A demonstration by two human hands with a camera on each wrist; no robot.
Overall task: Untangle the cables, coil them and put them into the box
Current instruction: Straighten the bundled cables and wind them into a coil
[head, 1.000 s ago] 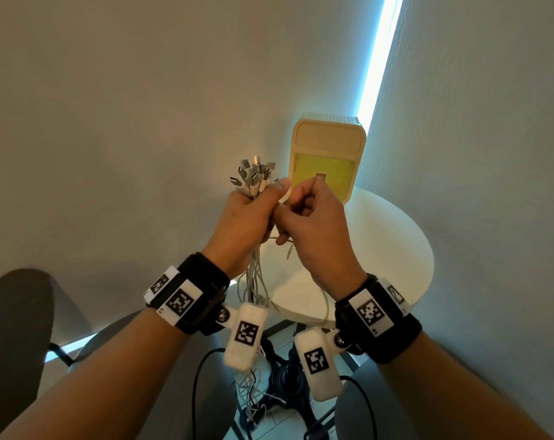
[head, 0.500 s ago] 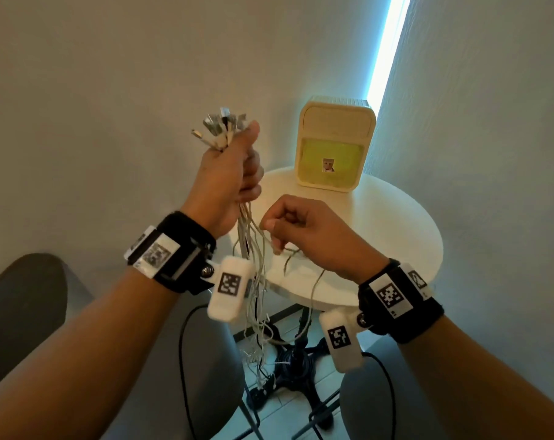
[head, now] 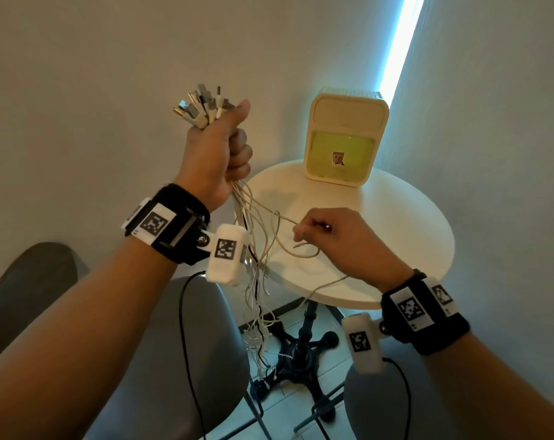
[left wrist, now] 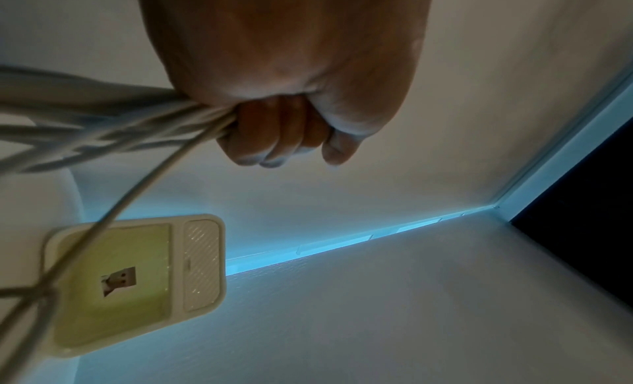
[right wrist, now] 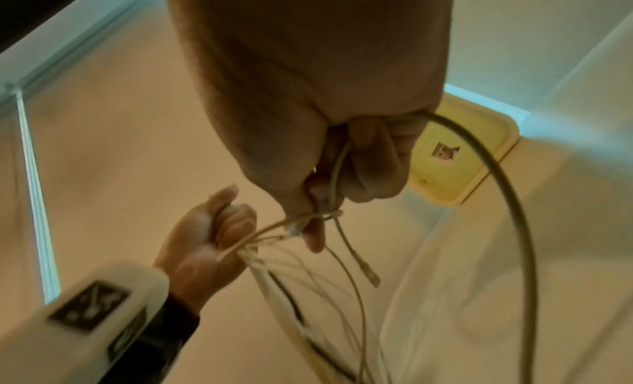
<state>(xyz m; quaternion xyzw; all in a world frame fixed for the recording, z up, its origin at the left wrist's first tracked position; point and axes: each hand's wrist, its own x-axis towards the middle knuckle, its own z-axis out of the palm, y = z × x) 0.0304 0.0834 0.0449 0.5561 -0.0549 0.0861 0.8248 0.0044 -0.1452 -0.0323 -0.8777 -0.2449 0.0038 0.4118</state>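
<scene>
My left hand (head: 220, 150) is raised in a fist around a bundle of white cables (head: 253, 249), their metal plugs (head: 201, 108) fanning out above the thumb. The loose ends hang down past the table edge toward the floor. In the left wrist view the left hand (left wrist: 284, 129) clamps the cables (left wrist: 103, 121). My right hand (head: 329, 236), lower and over the table, pinches a single cable (head: 279, 217) drawn sideways out of the bundle. The right wrist view shows that cable (right wrist: 337, 170) running through the curled fingers of the right hand (right wrist: 346, 178). The cream and yellow box (head: 344, 138) stands upright at the table's back.
The round white table (head: 406, 236) stands on a black pedestal base (head: 298, 347) in a corner between two walls. Grey chair seats (head: 186, 350) sit below left and right. Black wrist-camera leads (head: 186, 328) hang under both arms.
My left hand has lifted the bundle up and to the left. My right hand has dropped away from the plugs to over the table, drawing one cable out sideways.
</scene>
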